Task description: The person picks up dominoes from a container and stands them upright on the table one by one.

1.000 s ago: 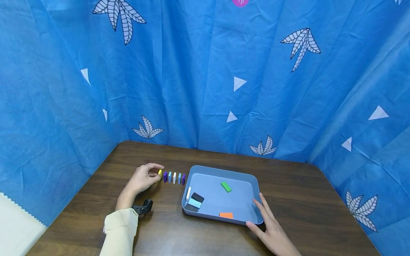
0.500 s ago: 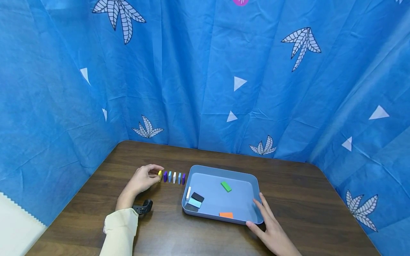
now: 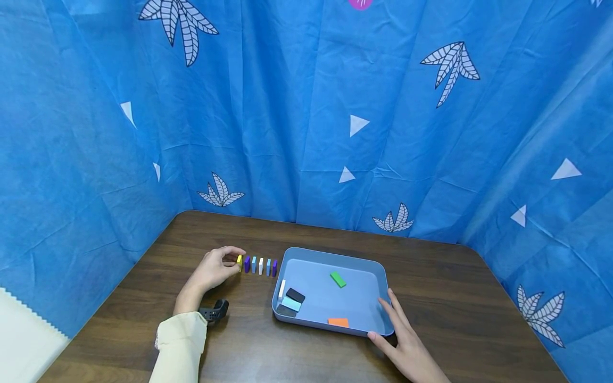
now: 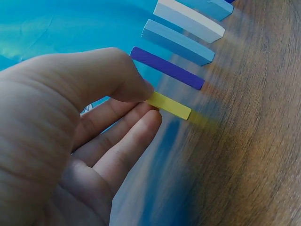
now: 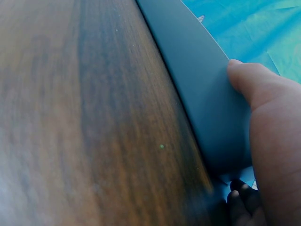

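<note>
Between the thumb and fingertips of my left hand (image 3: 216,266) is a yellow domino (image 4: 170,106), pinched by its upper end and standing upright on the table. It ends a row of upright dominoes, apart from its neighbour, a purple domino (image 4: 167,68). Beyond that come a light blue domino (image 4: 178,42), a white domino (image 4: 189,20), another light blue domino (image 3: 268,267) and a purple domino (image 3: 274,268). My right hand (image 3: 406,343) rests at the near right corner of a blue tray (image 3: 335,256), thumb against its front wall, fingers fairly straight along the right side.
Inside the tray lie a green domino (image 3: 338,279), an orange domino (image 3: 338,322), a black domino (image 3: 295,295), a light blue domino (image 3: 291,304), a dark grey piece (image 3: 287,311) and a white domino (image 3: 282,290) against the left wall. Blue curtains (image 3: 306,133) surround the wooden table (image 3: 431,271).
The left hand and the yellow domino have shifted very slightly right, toward the purple domino. The right hand and the tray stay put.
</note>
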Action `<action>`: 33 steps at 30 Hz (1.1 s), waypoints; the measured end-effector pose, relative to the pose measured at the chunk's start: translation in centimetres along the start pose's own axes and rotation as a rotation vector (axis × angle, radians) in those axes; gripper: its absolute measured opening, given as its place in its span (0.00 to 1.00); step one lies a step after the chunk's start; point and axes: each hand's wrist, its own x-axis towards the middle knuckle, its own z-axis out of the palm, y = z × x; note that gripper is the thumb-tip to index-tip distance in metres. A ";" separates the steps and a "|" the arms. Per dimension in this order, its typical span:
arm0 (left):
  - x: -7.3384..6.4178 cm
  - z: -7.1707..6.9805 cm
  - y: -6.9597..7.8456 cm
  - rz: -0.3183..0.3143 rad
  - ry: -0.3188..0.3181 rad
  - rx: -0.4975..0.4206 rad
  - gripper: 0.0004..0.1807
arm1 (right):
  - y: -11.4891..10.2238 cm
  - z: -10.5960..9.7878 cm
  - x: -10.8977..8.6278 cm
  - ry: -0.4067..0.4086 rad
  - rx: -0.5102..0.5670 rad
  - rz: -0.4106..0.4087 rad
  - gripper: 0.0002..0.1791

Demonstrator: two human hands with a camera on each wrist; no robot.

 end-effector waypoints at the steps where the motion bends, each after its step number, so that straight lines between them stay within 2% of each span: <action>1: 0.0 0.0 0.0 0.001 -0.003 -0.001 0.18 | 0.0 0.0 0.0 0.000 -0.002 -0.001 0.46; 8: 0.1 -0.4 0.2 0.007 -0.002 0.007 0.18 | 0.0 0.0 0.1 0.004 -0.002 -0.011 0.45; 14: 0.0 -0.7 0.8 0.023 0.004 0.021 0.19 | 0.0 0.0 0.1 -0.011 -0.016 0.016 0.47; 25: 0.1 -1.0 2.4 0.083 0.049 0.035 0.16 | 0.2 0.1 0.1 -0.004 -0.007 0.009 0.47; 33: 0.0 -0.9 4.1 0.116 0.031 0.066 0.14 | 0.3 0.1 0.1 -0.010 -0.010 0.016 0.47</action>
